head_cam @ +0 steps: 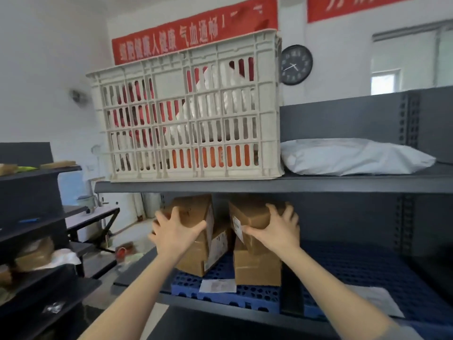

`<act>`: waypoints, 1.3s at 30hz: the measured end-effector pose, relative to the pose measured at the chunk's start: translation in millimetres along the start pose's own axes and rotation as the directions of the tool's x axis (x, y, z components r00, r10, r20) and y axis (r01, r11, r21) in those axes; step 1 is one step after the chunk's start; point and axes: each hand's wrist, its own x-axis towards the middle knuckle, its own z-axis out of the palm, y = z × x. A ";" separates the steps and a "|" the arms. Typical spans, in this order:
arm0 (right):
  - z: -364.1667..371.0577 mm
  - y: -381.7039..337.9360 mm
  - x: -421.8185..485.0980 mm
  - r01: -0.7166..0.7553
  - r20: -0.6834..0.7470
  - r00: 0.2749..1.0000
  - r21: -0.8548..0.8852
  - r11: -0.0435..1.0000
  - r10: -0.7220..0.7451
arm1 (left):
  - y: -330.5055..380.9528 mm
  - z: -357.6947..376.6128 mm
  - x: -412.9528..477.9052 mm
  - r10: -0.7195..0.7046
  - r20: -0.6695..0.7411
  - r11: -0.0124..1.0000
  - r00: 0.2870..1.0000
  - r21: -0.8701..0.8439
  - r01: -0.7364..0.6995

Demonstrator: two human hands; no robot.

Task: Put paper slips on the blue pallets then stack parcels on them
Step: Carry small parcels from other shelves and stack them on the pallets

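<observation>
Here, the left hand [175, 233] clamps one cardboard parcel [196, 239] and the right hand [277, 230] another [255, 217], stacked on the blue pallet [228, 296] beside a paper slip [218, 285]; the neighbouring pallet [367, 271] lies mostly bare.

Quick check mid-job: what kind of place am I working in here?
Likely a small parcel storeroom or pickup depot. Dark metal shelving holds cardboard parcels stacked on a blue pallet, with a white mailer bag and a slatted plastic crate on the shelf above.
</observation>
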 end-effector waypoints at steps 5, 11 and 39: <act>1.5 -4.5 -3.0 -0.036 -0.009 0.999 -0.043 0.998 0.036 | 4.9 15.5 24.1 0.067 0.025 0.997 0.997 -0.045 -0.066; 4.3 -4.3 -4.0 -0.037 -0.008 0.999 -0.058 0.998 0.037 | 3.5 31.1 41.8 0.066 0.086 0.998 0.994 -0.002 -0.066; -40.6 -5.9 -86.3 -0.071 -0.130 0.990 -0.086 0.994 0.059 | -0.6 -11.3 -30.1 0.257 0.015 0.964 0.966 -0.073 -0.255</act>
